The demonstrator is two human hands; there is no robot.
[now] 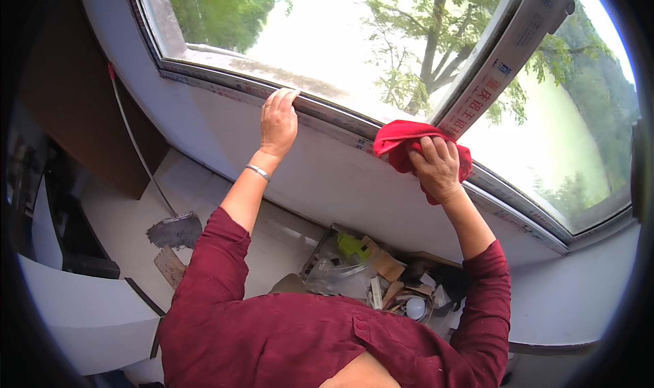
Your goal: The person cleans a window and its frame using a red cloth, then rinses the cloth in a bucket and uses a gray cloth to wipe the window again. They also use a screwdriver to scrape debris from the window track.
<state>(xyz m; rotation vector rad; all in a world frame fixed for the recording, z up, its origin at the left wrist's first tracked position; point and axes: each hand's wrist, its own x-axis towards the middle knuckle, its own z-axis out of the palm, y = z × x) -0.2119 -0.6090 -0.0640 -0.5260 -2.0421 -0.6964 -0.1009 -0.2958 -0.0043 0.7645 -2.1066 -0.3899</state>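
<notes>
My right hand [437, 165] grips a bunched red cloth [403, 137] at the lower end of the sash's upright frame [490, 81], where it meets the window's bottom rail. Part of the cloth hangs down over the sill edge, and the palm side of the hand is hidden. Further left, my left hand [279, 119] rests with bent fingertips on the bottom rail [337, 111]. No object shows in it; its fingers lie close together. Protective film with printing covers the frame.
Below the window stands a container of scrap [383, 275] with cardboard, plastic and a white bulb. A long-handled broom [176, 229] leans against a brown panel [76, 107] at left. White furniture [97, 311] is at lower left. Trees [434, 40] show outside.
</notes>
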